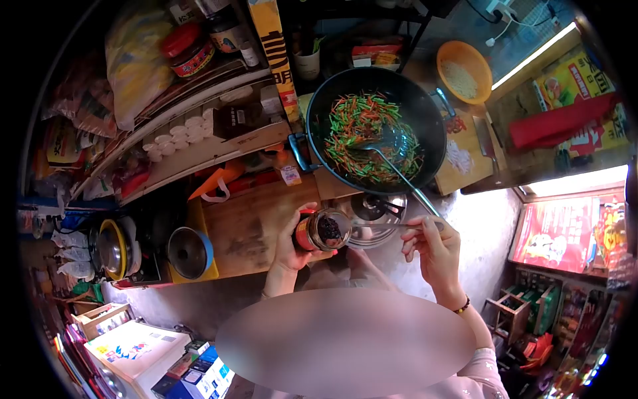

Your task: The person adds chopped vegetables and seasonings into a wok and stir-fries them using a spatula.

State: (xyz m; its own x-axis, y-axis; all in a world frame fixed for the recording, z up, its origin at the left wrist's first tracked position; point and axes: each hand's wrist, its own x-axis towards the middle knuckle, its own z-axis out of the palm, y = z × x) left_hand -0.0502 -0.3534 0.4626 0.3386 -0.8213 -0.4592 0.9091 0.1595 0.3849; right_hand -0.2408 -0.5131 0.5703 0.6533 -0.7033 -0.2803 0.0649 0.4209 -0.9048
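My left hand point(287, 242) is wrapped round an open glass jar point(303, 234) with a red and yellow label. The jar is tilted, its mouth facing right, and dark chunky sauce point(329, 229) shows inside. Between the fingers of my right hand point(435, 249) is a thin, straight utensil point(385, 225). It points left to the jar's mouth; the shape of its far end is unclear. Beyond both hands, a large dark wok point(432, 143) holds shredded green and orange vegetables point(362, 116). A metal slotted turner point(393, 143) rests in it, handle leaning over the near rim toward my right hand.
An orange bowl point(488, 76) with pale contents and a cutting board point(458, 174) bearing a knife point(485, 136) and chopped ingredients lie right of the wok. A wooden counter point(239, 229) and a pot point(189, 253) are at left. A metal lid point(392, 234) is beneath the utensil.
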